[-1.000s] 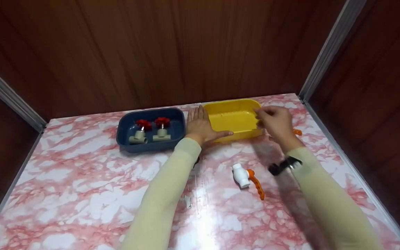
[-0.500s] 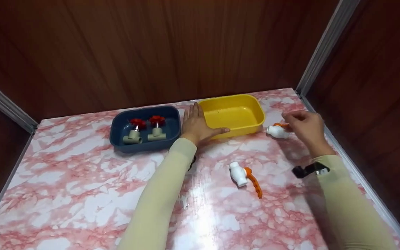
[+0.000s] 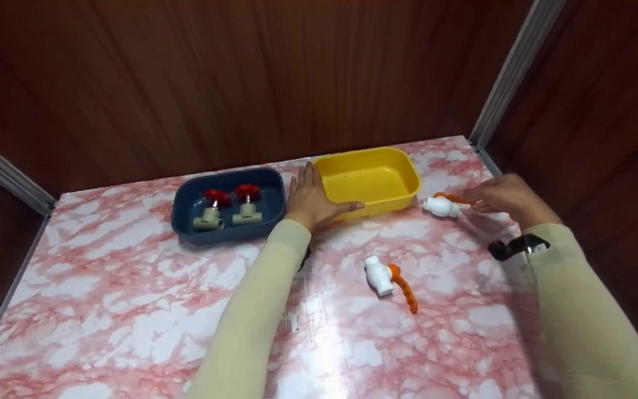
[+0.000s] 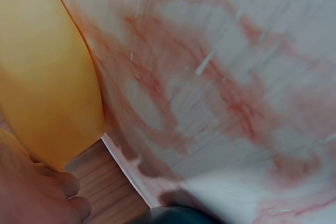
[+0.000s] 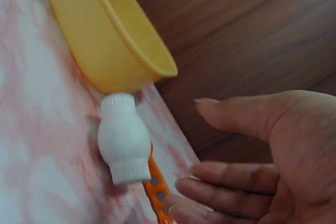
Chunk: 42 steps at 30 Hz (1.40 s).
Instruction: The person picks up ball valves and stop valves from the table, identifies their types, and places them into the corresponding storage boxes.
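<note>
White, bulbous valve [image 3: 442, 207] — perforated orange handle [image 5: 157, 188] — lies near the right grip [image 3: 506, 198].

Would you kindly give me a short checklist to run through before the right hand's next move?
1. Left hand at the yellow tray: ok, it rests against the tray's left side.
2. Room in the yellow tray: ok, no valve shows inside.
3. Farther white valve within easy reach: ok, it lies close to the right hand.
4. Right hand gripping that valve: not ok, thumb and fingers stand apart.
5. Fingers touching its orange handle: cannot tell, they overlap in view.
6. Nearer white valve clear of both hands: ok.
</note>
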Tool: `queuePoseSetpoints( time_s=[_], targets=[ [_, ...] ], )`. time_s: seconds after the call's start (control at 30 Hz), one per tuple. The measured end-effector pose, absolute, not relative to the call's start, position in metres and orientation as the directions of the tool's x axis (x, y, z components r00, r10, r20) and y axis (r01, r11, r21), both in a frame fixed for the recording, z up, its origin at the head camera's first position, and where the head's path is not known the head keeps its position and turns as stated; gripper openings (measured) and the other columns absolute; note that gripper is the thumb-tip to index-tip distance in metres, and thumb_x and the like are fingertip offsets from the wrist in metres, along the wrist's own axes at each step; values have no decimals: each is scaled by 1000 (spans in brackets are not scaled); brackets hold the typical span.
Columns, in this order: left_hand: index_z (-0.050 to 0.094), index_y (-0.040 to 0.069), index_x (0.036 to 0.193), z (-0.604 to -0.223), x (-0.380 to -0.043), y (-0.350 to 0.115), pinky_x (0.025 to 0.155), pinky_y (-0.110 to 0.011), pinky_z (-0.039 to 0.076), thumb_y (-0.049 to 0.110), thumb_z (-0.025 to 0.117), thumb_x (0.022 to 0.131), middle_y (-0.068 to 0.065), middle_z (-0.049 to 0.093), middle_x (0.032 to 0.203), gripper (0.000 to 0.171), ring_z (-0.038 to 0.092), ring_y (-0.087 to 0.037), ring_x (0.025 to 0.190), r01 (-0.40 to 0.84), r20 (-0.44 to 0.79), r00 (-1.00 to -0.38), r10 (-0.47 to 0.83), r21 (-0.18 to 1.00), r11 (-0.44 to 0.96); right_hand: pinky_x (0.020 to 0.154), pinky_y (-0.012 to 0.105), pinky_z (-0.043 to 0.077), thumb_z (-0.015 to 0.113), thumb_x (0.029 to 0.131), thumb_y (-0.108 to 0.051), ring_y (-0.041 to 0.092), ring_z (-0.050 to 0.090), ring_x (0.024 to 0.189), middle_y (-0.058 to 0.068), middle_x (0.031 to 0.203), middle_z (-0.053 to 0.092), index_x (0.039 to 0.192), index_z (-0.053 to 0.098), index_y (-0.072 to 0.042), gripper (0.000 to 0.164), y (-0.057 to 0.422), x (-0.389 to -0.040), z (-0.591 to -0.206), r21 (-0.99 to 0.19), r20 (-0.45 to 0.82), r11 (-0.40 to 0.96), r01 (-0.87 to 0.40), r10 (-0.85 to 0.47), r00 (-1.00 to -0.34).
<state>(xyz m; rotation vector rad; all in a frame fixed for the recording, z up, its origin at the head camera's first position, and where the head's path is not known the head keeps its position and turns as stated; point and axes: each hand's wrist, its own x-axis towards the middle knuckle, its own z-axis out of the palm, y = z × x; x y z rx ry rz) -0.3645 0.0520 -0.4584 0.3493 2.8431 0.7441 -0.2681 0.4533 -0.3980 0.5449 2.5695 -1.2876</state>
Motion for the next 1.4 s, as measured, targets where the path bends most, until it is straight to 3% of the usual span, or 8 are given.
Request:
queuePoseSetpoints(
  time_s=[0.13,0.27,0.43,0.57,0.8,1.0,1.17,1.4],
  targets=[
    [-3,14,188,-457,-362,51,152,-51,3,96,74,86,-6,0,200,151,9,-32,187,164,-120,-959,257,505,847,110,45,59,85,104,-50,29,69,125,4,125,82,146,77,1,66,457,-277,-398,-641,-308,670,375,223,-925],
    [-1,13,188,-456,-363,52,152,-51,2,95,76,85,-6,2,200,152,9,-31,187,158,-124,-959,254,512,845,114,51,53,87,102,-52,36,62,132,18,142,78,146,77,2,70,461,-287,-400,-590,-275,741,321,190,-943],
    [1,13,187,-452,-364,56,153,-52,2,93,77,86,-8,5,199,150,10,-31,187,166,-119,-958,260,507,846,128,72,45,89,99,-59,43,53,140,29,157,66,150,73,3,82,466,-299,-397,-540,-365,778,320,126,-923],
    [0,14,188,-449,-360,57,153,-50,2,93,75,87,-5,3,200,149,8,-29,187,163,-119,-960,253,495,853,133,80,40,89,99,-59,48,50,143,31,160,63,151,71,3,83,468,-308,-394,-520,-427,784,340,106,-898],
    [-2,15,188,-451,-354,53,152,-48,1,95,74,86,-4,1,200,150,9,-29,187,151,-128,-962,243,493,857,130,75,47,93,92,-65,45,58,134,27,152,71,148,73,2,90,458,-320,-400,-482,-476,815,321,63,-877],
    [-1,17,188,-453,-354,51,152,-50,1,94,76,85,-4,4,200,150,12,-30,186,148,-128,-961,244,504,851,120,61,56,91,98,-57,39,62,124,28,148,75,150,72,6,84,450,-328,-410,-466,-457,856,223,-17,-889],
    [-1,19,188,-451,-356,50,152,-51,0,94,76,85,-4,4,200,149,12,-30,186,148,-118,-963,241,514,845,121,63,56,92,97,-55,37,65,124,28,147,76,149,73,6,83,445,-336,-405,-454,-468,871,186,-55,-882],
    [-1,16,188,-452,-357,54,152,-49,2,94,76,85,-5,3,200,150,11,-29,187,133,-137,-964,229,498,857,116,54,57,89,100,-54,32,64,115,18,131,81,152,71,4,81,447,-334,-408,-446,-531,872,202,-75,-844]
  ],
)
